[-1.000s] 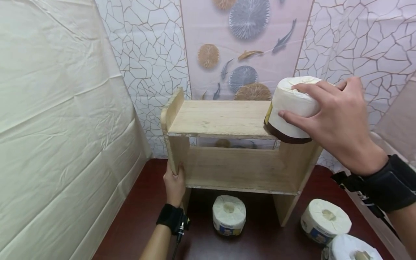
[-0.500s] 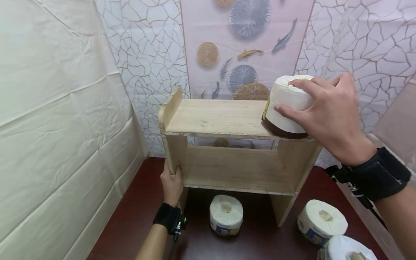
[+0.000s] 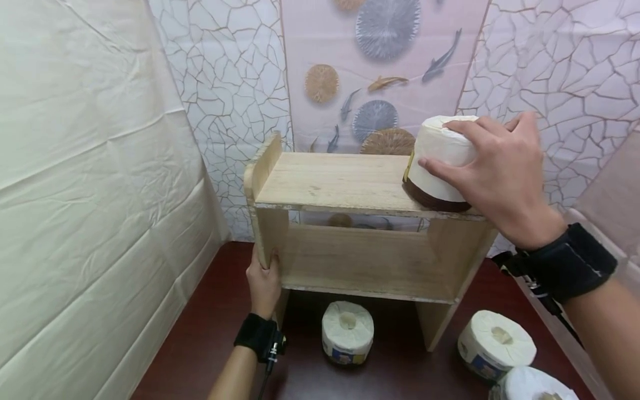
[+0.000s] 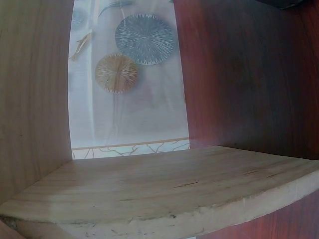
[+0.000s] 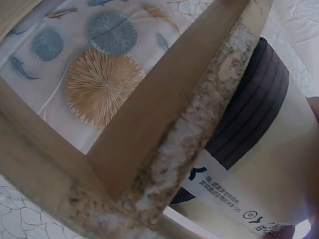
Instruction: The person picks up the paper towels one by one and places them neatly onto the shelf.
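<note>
Currently right grip (image 3: 502,166), spread wide, clasps roll (image 3: 442,146) at shelf top (image 3: 340,179); left grip (image 3: 264,282) holds side panel (image 3: 273,233).

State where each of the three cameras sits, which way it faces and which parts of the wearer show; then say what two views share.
Head: on the head, facing forward and down at the wooden shelf; left hand, right hand and forearms show.
Left wrist: on that wrist, facing through the shelf toward the patterned backdrop; perhaps a sliver of hand, lower left.
Right wrist: on that wrist, facing the shelf's edges and a wrapped roll; parts of fingers at the right edge.
Shared: head and right wrist both show the roll.
</note>
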Demonstrator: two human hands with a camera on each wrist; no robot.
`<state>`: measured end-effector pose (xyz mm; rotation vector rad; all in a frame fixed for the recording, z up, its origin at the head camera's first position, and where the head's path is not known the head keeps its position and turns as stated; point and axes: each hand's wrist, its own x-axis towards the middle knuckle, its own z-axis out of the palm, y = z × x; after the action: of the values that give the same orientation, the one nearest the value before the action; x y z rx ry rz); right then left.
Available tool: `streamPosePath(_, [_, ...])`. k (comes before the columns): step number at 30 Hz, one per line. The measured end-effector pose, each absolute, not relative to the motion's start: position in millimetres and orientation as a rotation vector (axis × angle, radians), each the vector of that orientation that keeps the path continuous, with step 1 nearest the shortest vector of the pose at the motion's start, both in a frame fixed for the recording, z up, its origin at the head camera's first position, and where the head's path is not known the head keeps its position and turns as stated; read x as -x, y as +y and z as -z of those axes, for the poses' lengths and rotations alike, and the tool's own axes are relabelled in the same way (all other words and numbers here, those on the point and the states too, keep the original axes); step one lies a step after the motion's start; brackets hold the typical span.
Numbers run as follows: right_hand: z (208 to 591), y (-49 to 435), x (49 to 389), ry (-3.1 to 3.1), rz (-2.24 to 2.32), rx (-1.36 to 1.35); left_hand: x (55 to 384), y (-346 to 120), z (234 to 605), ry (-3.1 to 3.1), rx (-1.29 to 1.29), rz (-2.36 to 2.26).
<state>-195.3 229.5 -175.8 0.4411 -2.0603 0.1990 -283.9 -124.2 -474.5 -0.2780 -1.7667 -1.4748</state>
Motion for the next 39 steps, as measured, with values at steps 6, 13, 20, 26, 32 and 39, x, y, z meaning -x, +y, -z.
streamPosePath(6, [177, 226, 198, -2.046, -0.205, -0.463, 284, -125, 474, -1.776, 0.283, 1.485])
streamPosePath(13, [176, 227, 197, -2.020, -0.230, -0.475, 286, -126, 468, -1.750, 0.288, 1.495])
streamPosePath(20, [179, 229, 196, -1.996, -0.216, -0.468, 281, -122, 467, -1.773, 0.256, 1.510])
streamPosePath(26, [182, 228, 196, -2.016, -0.166, -0.476, 278, -122, 474, -1.766, 0.250, 1.506])
streamPosePath(32, [183, 230, 194, -2.056, -0.158, -0.441, 279, -121, 476, -1.763, 0.269, 1.489])
streamPosePath(39, [184, 241, 188, -2.069, -0.260, -0.411, 279, -121, 475, -1.733, 0.232, 1.444])
